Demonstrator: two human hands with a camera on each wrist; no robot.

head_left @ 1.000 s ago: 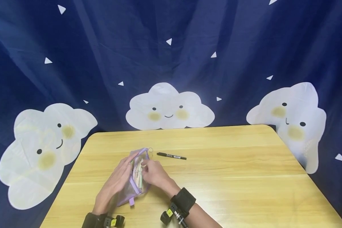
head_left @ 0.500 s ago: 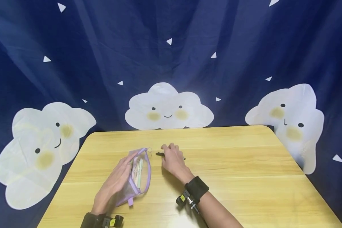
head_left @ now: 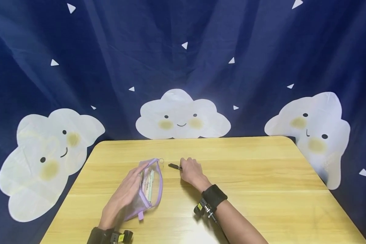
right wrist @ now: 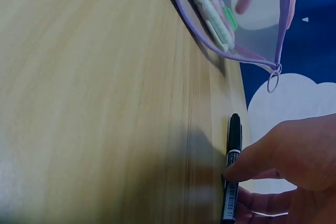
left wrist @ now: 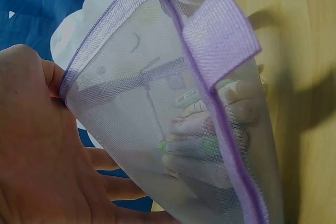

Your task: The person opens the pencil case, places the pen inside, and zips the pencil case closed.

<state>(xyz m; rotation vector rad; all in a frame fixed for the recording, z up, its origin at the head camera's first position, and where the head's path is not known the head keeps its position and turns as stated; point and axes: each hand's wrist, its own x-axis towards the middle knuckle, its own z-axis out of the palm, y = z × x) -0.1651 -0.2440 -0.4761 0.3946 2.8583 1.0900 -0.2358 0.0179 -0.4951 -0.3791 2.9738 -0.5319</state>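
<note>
A purple-edged mesh pencil case lies on the left part of the table, its zipped mouth spread wide. Several pale pens are inside it. My left hand holds the case's far-left rim; in the left wrist view its thumb hooks the edge, with the fingers along the outside of the mesh. To the right of the case, my right hand pinches a black marker between thumb and fingers. The marker's capped end points toward the case; its other end is covered by the hand in the head view.
The wooden table reaches back to a dark blue curtain printed with white clouds. A small metal ring hangs at the case's zip end. Each wrist carries a black strap with a small camera.
My right hand has left the mouth of the case, moved right over the marker and taken hold of it. The left hand stays on the case.
</note>
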